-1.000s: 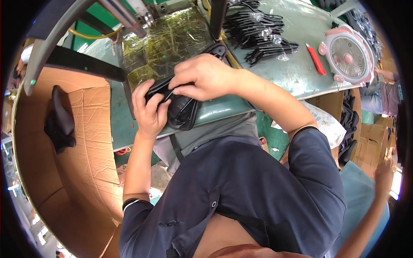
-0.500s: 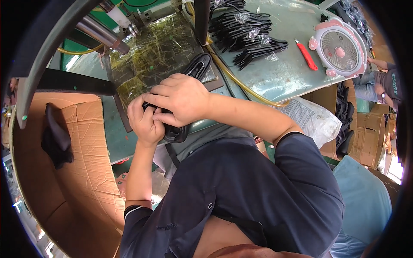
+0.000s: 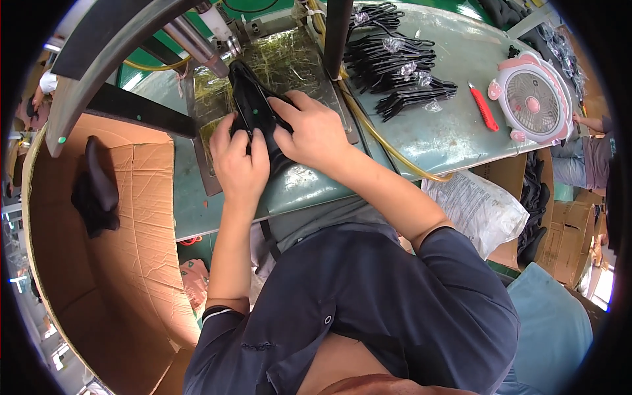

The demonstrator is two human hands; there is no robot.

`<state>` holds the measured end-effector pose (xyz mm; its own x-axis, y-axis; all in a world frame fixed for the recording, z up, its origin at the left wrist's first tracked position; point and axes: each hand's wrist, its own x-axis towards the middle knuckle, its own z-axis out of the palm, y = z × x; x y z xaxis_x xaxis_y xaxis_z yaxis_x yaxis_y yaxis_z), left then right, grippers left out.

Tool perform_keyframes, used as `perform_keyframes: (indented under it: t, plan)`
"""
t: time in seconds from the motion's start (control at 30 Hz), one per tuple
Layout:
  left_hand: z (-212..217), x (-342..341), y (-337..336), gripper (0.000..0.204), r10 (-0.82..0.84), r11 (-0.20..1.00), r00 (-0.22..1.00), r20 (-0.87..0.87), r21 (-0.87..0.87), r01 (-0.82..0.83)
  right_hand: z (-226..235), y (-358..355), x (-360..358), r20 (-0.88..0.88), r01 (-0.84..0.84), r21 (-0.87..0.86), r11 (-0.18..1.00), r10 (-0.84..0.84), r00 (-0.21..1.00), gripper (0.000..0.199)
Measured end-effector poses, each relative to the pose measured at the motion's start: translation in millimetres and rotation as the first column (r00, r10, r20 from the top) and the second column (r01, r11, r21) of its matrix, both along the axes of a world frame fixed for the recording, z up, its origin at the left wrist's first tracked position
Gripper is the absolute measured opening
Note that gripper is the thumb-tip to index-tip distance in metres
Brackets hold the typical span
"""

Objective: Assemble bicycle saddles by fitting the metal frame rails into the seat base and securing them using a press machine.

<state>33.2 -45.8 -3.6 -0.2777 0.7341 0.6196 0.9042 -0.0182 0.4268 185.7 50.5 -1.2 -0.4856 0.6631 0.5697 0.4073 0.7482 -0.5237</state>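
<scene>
A black bicycle saddle (image 3: 247, 93) lies on the tape-covered plate (image 3: 304, 64), its narrow nose pointing away from me, below a metal press rod (image 3: 209, 58). My left hand (image 3: 239, 161) grips its near left side, the fingers curled over the edge. On the near right side my right hand (image 3: 316, 130) holds it too, thumb and fingers bent around it. Both hands cover much of the wide near end, so the saddle's rear outline is partly hidden.
Several black bent-rod saddle rails (image 3: 395, 56) lie at the far right of the table. Near them are a red utility knife (image 3: 484, 108) and a pink-and-white fan (image 3: 530, 99). A cardboard box (image 3: 148, 217) with black pieces stands at left. A yellow hose (image 3: 375, 133) crosses the table.
The saddle has been turned and shifted; its nose, earlier pointing up and right, now sits under the press rod. My hands have moved apart to its two sides. The whole view has shifted slightly.
</scene>
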Motion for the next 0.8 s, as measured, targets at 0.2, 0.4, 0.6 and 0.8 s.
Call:
perform_keyframes:
  t: [0.2,0.4,0.6,0.8]
  plan:
    - [-6.5,-37.5,45.6,0.013,0.001,0.995,0.992,-0.126,0.104,0.012,-11.2,29.2,-37.8,-0.143,0.094,0.114,0.989,-0.077,0.987,0.043]
    - [-14.3,-38.2,51.1,0.016,-0.024,0.979,0.999,-0.043,0.199,0.032,-16.2,29.2,-38.1,-0.229,0.120,0.036,0.992,-0.109,0.967,0.068]
    - [-11.4,-36.0,45.5,0.050,0.034,0.983,0.998,0.059,0.176,-0.044,-5.6,26.2,-29.7,-0.163,0.023,-0.085,0.996,-0.036,0.986,0.085]
    - [14.4,-43.7,35.2,0.052,0.240,0.939,0.931,0.276,-0.309,-0.151,15.6,28.5,-16.8,-0.215,-0.137,-0.445,0.885,0.043,0.976,0.068]
